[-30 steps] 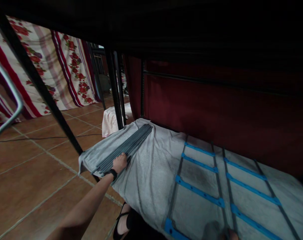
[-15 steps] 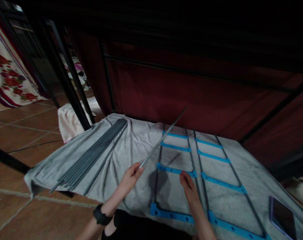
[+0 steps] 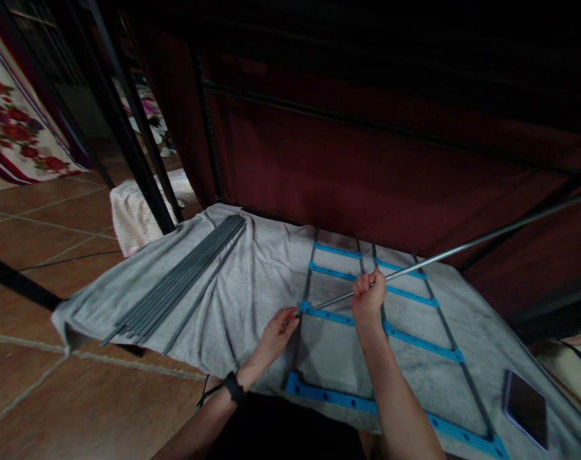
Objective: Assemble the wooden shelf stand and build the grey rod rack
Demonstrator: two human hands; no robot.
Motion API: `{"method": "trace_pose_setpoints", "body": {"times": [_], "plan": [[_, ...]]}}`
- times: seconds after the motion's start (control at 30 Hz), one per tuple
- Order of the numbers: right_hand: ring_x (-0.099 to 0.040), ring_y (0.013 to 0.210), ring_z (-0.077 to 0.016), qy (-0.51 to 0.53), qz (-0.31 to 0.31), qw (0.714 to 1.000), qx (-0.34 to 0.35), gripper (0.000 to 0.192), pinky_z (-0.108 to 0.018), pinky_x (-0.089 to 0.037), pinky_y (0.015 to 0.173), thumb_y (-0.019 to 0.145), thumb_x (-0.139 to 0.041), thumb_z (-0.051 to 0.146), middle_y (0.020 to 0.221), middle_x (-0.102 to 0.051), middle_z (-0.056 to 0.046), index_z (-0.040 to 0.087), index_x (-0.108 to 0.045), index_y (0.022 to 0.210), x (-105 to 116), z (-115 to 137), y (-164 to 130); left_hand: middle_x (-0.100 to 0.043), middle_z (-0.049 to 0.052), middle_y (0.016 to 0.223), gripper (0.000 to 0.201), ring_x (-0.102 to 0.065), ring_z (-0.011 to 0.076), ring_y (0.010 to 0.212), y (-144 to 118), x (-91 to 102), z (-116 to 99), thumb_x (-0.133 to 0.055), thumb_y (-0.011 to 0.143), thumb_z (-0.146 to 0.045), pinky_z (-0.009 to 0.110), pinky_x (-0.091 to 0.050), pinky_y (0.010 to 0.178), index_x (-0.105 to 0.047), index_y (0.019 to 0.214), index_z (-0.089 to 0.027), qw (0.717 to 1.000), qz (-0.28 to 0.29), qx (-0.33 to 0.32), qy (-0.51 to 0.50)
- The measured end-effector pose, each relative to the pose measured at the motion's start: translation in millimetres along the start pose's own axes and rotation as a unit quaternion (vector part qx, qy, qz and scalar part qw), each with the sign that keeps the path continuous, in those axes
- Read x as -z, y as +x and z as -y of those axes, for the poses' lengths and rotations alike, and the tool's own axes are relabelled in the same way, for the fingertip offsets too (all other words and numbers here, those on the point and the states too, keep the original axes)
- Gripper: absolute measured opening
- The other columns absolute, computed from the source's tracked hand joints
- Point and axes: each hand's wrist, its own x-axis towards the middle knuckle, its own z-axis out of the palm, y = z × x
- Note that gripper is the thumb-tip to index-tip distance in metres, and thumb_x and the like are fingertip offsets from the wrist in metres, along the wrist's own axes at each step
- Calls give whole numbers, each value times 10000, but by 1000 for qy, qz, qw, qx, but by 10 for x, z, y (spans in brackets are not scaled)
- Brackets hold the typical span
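Two hands share one thin metal rod [image 3: 444,254]: right hand [image 3: 368,295] fisted round it, left hand [image 3: 279,329] pinching its low end at the blue frame [image 3: 348,317] on the grey cloth [image 3: 252,281]. Stiff, light, probably slick; best gripped near the end.

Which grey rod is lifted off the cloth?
The long rod gripped in the right hand, slanting up to the right; the other rods lie bundled flat on the left.

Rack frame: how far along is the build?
Done: a grid of dark rods and blue connectors lies on the grey cloth. In hand: the right hand grips a long rod; the left hand is at a blue connector. Left: a bundle of rods lies unused.
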Motion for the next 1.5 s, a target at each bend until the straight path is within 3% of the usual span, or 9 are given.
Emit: {"method": "trace_pose_setpoints", "body": {"times": [0.07,0.23,0.53,0.73,1.0,1.13,1.23,1.4,1.5], "plan": [[-143,397,-72,-23,4,999,24,426,-234,-125,380,823,-553,393,444,-210,124,247,-223,598,-88,-98,26,-680,92,1081,328,-663,197,943,74,3,195,-511,904,-274,358,-552,869,-653,1185,-184,999,-36,10,32],[-186,424,-73,-86,23,995,49,450,-248,-180,412,778,-601,461,466,-228,118,258,-248,588,-197,-459,-128,-673,96,1086,375,-648,206,1016,217,-121,451,-484,851,-135,396,-520,980,-641,1187,-183,996,-27,-9,79],[-258,436,-85,-191,58,979,47,484,-256,-233,424,771,-580,580,448,-276,89,269,-290,541,-196,-753,-214,-641,121,1181,452,-647,220,1032,395,-260,422,-476,854,-113,384,-505,966,-590,1288,-165,994,21,26,104],[-280,453,-89,-230,109,966,47,492,-255,-248,442,785,-576,595,464,-290,81,264,-313,532,-213,-850,-258,-628,112,1213,434,-615,229,1121,466,-301,471,-506,859,-148,371,-469,1010,-624,1275,-186,992,41,4,118],[-306,508,-102,-311,176,931,72,461,-257,-279,478,815,-535,588,490,-301,69,254,-348,558,-264,-958,-382,-647,90,1085,447,-617,197,927,607,-279,341,-544,723,-68,355,-520,884,-683,1133,-179,1000,26,-7,-1],[-320,524,-103,-317,196,923,94,436,-260,-301,512,826,-520,548,515,-326,59,245,-362,555,-315,-944,-444,-672,100,1110,492,-626,215,1038,719,-69,43,-488,682,-55,348,-518,892,-668,1125,-172,996,-68,12,-50],[-312,523,-105,-303,203,927,89,422,-262,-286,507,819,-524,520,514,-312,57,246,-353,547,-322,-947,-443,-667,105,1207,477,-622,221,1117,794,146,-408,-489,710,-100,366,-502,952,-650,1151,-184,989,-103,-30,-100],[-270,522,-104,-282,192,937,76,414,-265,-245,489,783,-529,508,497,-278,57,244,-346,522,-318,-1021,-409,-629,75,1318,479,-554,232,1265,879,348,-1406,-607,769,-157,374,-421,1082,-617,1242,-230,966,-40,-154,-204],[-254,534,-99,-264,192,943,71,386,-262,-238,494,767,-521,479,517,-271,57,243,-329,529,-327,-1060,-391,-676,60,1126,400,-623,191,1085,945,296,-1847,-652,860,-280,319,-476,967,-593,1253,-227,949,14,-193,-247]]}}
